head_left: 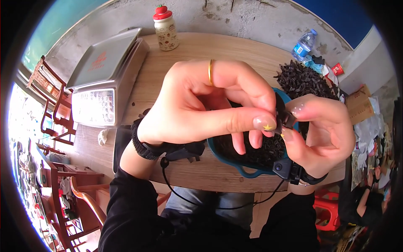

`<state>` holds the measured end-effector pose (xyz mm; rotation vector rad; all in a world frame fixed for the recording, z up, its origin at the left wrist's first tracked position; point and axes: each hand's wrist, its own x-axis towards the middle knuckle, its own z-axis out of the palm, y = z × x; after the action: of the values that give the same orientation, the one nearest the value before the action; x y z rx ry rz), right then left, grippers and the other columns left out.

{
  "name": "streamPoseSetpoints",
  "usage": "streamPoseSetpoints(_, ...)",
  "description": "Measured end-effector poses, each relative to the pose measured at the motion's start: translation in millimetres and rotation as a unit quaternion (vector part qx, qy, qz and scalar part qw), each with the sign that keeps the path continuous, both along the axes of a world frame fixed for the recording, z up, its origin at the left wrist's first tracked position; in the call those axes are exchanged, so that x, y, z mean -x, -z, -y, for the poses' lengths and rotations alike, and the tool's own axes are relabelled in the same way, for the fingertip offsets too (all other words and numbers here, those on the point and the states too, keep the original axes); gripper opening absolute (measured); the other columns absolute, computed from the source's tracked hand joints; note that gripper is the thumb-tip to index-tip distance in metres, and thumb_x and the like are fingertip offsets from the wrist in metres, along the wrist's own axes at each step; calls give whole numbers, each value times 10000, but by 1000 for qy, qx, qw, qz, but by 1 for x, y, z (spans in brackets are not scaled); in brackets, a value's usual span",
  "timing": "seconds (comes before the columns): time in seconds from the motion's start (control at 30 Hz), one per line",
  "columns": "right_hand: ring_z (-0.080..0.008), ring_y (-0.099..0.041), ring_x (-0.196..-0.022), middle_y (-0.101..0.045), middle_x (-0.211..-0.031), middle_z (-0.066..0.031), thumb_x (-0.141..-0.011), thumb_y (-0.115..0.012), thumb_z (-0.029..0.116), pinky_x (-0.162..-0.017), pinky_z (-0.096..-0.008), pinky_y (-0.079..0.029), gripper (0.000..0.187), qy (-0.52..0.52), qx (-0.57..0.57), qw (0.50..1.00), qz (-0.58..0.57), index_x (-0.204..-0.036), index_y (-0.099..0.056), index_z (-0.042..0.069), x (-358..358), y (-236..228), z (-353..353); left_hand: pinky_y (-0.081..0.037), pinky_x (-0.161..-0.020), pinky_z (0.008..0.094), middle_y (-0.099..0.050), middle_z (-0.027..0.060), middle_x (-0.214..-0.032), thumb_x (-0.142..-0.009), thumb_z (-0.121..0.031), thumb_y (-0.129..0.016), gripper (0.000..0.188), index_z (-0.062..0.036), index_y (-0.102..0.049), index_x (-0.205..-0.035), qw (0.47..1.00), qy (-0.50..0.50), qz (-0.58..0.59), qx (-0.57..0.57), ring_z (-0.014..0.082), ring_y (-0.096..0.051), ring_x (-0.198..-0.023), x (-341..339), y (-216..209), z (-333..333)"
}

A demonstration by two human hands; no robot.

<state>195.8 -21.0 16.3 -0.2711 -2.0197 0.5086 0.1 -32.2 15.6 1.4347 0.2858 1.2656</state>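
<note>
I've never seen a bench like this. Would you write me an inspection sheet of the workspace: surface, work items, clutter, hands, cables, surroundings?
Surface: wood-grain table, pale brown.
Work items: small black part at the fingertips, whether one piece or two unclear; teal basin holding dark pieces; heap of dark pieces beyond it.
Clutter: weighing scale at left; red-lidded bottle; clear plastic bottle with blue cap; red packet.
Hands: left hand and right hand both pinch at the small black part.
Cables: black cable loops between the wrists, over the lap.
Surroundings: stained wall, wooden chair, red stool.
</note>
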Motion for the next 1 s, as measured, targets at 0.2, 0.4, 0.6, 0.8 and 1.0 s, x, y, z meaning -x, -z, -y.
streamPoseSetpoints(0.2, -199, -562, -679, -571, -786, -167, -675, -615, -53, -612, -274, -431, 365, -78, -64, 994, 45, -998, -443, -59, -4, -5, -9, -450, -545, 280, -581, 150, -740, -752, -85, -676, 167, 26, -552, -763, 1000, 14, -25, -11, 192, -552, -614, 1, 1, 1)
streamPoseSetpoints(0.4, -213, -564, -720, -575, -837, -166, -702, -640, -2, -636, -297, -443, 338, -106, -105, 988, 50, -989, -467, -47, 0, -4, -14, -433, -554, 268, -587, 110, -724, -695, -104, -732, 203, -5, -566, -758, 980, -63, -74, -174, 179, -543, -629, 0, 4, -6)
streamPoseSetpoints(0.6, -218, -565, -704, -574, -837, -170, -702, -655, -5, -622, -287, -448, 322, -63, -44, 995, 56, -967, -482, -68, -2, -6, -4, -438, -509, 238, -593, 112, -713, -622, -88, -764, 217, 5, -626, -760, 892, -195, -160, -375, 166, -572, -598, 6, -7, -3)
streamPoseSetpoints(0.8, -217, -570, -708, -566, -818, -174, -682, -699, 4, -605, -278, -447, 350, -40, -59, 996, 53, -952, -496, -84, -1, -4, -3, -455, -490, 225, -615, 126, -732, -610, -46, -764, 225, 11, -650, -796, 888, -201, -195, -364, 168, -602, -596, 6, -8, 6)
streamPoseSetpoints(1.0, -213, -566, -703, -567, -816, -174, -668, -703, -26, -599, -273, -441, 354, -39, -63, 995, 63, -951, -498, -84, 0, -6, -2, -460, -487, 224, -617, 124, -734, -580, -74, -791, 271, 11, -653, -798, 898, -181, -177, -361, 162, -599, -586, 8, -7, 3)
